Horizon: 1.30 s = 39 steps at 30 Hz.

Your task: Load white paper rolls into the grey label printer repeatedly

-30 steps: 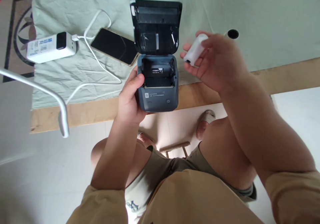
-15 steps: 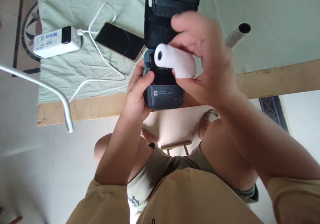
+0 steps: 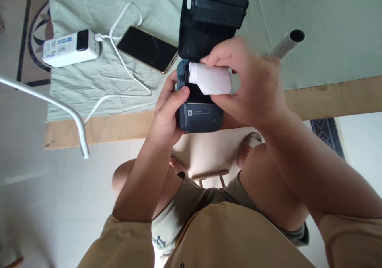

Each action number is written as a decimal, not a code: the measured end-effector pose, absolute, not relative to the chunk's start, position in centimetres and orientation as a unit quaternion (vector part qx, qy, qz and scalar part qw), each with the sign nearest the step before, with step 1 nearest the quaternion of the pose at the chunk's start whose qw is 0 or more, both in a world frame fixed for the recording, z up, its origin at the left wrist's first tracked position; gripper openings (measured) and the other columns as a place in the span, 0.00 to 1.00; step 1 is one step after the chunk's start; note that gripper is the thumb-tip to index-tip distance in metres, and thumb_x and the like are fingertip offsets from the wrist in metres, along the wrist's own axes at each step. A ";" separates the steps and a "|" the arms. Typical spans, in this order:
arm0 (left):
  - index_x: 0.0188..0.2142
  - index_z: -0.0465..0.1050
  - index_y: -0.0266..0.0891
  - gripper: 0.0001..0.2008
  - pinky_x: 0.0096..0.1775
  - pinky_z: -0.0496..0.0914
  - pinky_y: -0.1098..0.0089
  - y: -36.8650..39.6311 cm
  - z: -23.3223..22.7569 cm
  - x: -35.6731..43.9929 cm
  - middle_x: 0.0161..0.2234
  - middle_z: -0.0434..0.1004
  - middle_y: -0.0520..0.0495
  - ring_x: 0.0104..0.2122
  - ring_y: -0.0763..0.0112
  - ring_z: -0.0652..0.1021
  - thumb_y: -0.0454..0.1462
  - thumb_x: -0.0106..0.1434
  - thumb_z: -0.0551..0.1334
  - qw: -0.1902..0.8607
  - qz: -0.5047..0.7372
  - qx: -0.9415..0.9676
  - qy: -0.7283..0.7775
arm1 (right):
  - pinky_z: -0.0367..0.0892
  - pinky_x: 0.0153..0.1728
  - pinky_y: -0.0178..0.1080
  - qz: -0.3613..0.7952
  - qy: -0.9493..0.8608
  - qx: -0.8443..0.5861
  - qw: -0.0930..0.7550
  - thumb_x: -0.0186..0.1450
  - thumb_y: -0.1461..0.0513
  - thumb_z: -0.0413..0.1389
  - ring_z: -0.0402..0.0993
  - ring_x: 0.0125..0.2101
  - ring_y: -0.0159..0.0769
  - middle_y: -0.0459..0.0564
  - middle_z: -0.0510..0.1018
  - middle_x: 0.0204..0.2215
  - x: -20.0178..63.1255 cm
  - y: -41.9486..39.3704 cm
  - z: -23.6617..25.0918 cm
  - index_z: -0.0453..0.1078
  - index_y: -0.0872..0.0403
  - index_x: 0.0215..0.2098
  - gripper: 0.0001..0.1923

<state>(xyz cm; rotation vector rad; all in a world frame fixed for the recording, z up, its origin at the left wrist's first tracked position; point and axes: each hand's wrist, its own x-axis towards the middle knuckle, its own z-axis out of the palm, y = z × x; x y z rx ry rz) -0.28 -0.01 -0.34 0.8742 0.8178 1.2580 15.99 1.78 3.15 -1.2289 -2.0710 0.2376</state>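
Note:
My left hand (image 3: pixel 168 110) grips the left side of a dark portable label printer (image 3: pixel 200 118), its thumb over the body's edge. The printer's black lid (image 3: pixel 213 21) is swung up and back, leaving the paper bay exposed. Between the thumb and fingers of my right hand (image 3: pixel 253 81) is a white paper roll (image 3: pixel 210 79), lying crosswise at the mouth of the bay. A loose flap of paper hangs from the roll. Whether the roll touches the bay floor cannot be seen.
Left on the green cloth (image 3: pixel 328 33) lie a phone (image 3: pixel 147 48), a white power bank (image 3: pixel 70 48) and its white cable (image 3: pixel 119 59). A hollow grey tube (image 3: pixel 286 45) rises beyond my right hand. The wooden table edge (image 3: pixel 337 96) runs below; a white bent rod (image 3: pixel 53 104) crosses at left.
My right hand has brought the paper roll down and turned it, so its core hole faces left into the printer's bay. The printer shifted slightly right in view.

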 end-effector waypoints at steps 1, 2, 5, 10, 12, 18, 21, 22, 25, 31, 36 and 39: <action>0.45 0.70 0.42 0.13 0.50 0.73 0.65 0.0 -0.3 -0.3 0.43 0.78 0.48 0.56 0.60 0.75 0.42 0.62 0.63 0.645 0.554 0.386 0.357 | 0.70 0.37 0.44 0.083 -0.800 -0.480 0.351 0.57 0.68 0.54 0.78 0.35 0.38 0.45 0.81 0.39 15.9 1.8 3.0 0.65 0.50 0.37 0.10; 0.45 0.70 0.42 0.14 0.50 0.73 0.66 0.0 -0.3 -0.3 0.43 0.78 0.49 0.56 0.60 0.75 0.42 0.62 0.63 0.644 0.555 0.388 0.356 | 0.70 0.39 0.45 0.075 -0.800 -0.482 0.349 0.57 0.68 0.54 0.79 0.37 0.39 0.44 0.81 0.40 15.9 1.8 2.8 0.66 0.50 0.36 0.10; 0.47 0.70 0.43 0.14 0.51 0.72 0.66 -0.1 -0.3 -0.3 0.43 0.78 0.49 0.56 0.61 0.75 0.42 0.62 0.63 0.646 0.552 0.391 0.354 | 0.70 0.42 0.44 0.061 -0.809 -0.470 0.347 0.58 0.70 0.54 0.78 0.47 0.38 0.41 0.81 0.46 15.9 2.1 2.3 0.69 0.49 0.34 0.10; 0.45 0.70 0.43 0.11 0.52 0.71 0.67 -0.1 -0.2 -0.2 0.39 0.78 0.51 0.53 0.64 0.76 0.41 0.63 0.62 0.649 0.562 0.378 0.347 | 0.70 0.38 0.39 -0.006 -0.807 -0.426 0.409 0.63 0.66 0.54 0.75 0.36 0.32 0.43 0.80 0.34 16.0 1.9 2.4 0.73 0.49 0.31 0.07; 0.44 0.71 0.43 0.12 0.51 0.72 0.67 -0.1 -0.4 -0.2 0.38 0.78 0.51 0.49 0.64 0.77 0.43 0.63 0.62 0.642 0.571 0.381 0.342 | 0.70 0.36 0.39 -0.010 -0.822 -0.378 0.425 0.62 0.66 0.54 0.73 0.33 0.32 0.44 0.79 0.31 16.0 1.3 2.5 0.73 0.49 0.31 0.07; 0.47 0.72 0.49 0.17 0.42 0.72 0.67 -0.1 -1.0 -0.5 0.38 0.77 0.54 0.39 0.69 0.78 0.38 0.57 0.67 0.624 0.549 0.422 0.362 | 0.69 0.39 0.47 0.085 -0.861 -0.293 0.406 0.63 0.57 0.57 0.76 0.38 0.38 0.45 0.80 0.34 16.5 0.3 1.9 0.73 0.49 0.32 0.06; 0.50 0.70 0.49 0.25 0.48 0.72 0.62 -0.1 -1.1 -0.6 0.44 0.77 0.51 0.48 0.59 0.78 0.39 0.52 0.71 0.625 0.538 0.424 0.374 | 0.70 0.41 0.45 0.121 -0.804 -0.326 0.482 0.63 0.58 0.56 0.75 0.40 0.36 0.47 0.78 0.35 17.2 0.8 1.7 0.70 0.50 0.34 0.04; 0.52 0.68 0.49 0.29 0.50 0.71 0.60 -0.1 -1.2 -0.7 0.47 0.76 0.50 0.52 0.56 0.76 0.40 0.50 0.72 0.627 0.534 0.425 0.375 | 0.70 0.39 0.42 0.135 -0.772 -0.357 0.509 0.63 0.60 0.56 0.74 0.43 0.36 0.48 0.77 0.39 17.5 1.1 1.7 0.70 0.49 0.37 0.04; 0.56 0.64 0.53 0.38 0.55 0.70 0.57 0.1 -1.1 -0.7 0.54 0.74 0.51 0.57 0.53 0.72 0.39 0.46 0.74 0.629 0.526 0.436 0.371 | 0.68 0.28 0.34 0.220 -0.687 -0.433 0.540 0.64 0.62 0.55 0.65 0.58 0.38 0.49 0.66 0.58 17.9 2.0 1.2 0.63 0.47 0.53 0.19; 0.55 0.65 0.53 0.38 0.59 0.66 0.55 0.2 -1.2 -1.0 0.55 0.72 0.53 0.60 0.53 0.69 0.35 0.45 0.74 0.619 0.528 0.463 0.351 | 0.64 0.20 0.31 0.331 -0.668 -0.350 0.567 0.66 0.57 0.55 0.70 0.50 0.32 0.52 0.60 0.61 17.3 3.1 0.5 0.58 0.52 0.57 0.23; 0.56 0.65 0.54 0.42 0.59 0.65 0.52 0.5 -1.8 -1.3 0.56 0.72 0.53 0.61 0.47 0.66 0.33 0.42 0.75 0.633 0.525 0.461 0.333 | 0.59 0.21 0.32 0.325 -0.685 -0.357 0.545 0.68 0.56 0.52 0.62 0.25 0.21 0.44 0.71 0.47 17.1 2.7 0.5 0.66 0.47 0.47 0.10; 0.56 0.65 0.53 0.46 0.61 0.63 0.50 0.6 -1.9 -1.4 0.56 0.72 0.52 0.63 0.44 0.63 0.31 0.38 0.76 0.645 0.530 0.445 0.325 | 0.70 0.32 0.34 0.297 -0.730 -0.350 0.507 0.65 0.59 0.52 0.71 0.41 0.31 0.46 0.70 0.51 17.5 2.5 0.3 0.66 0.45 0.51 0.15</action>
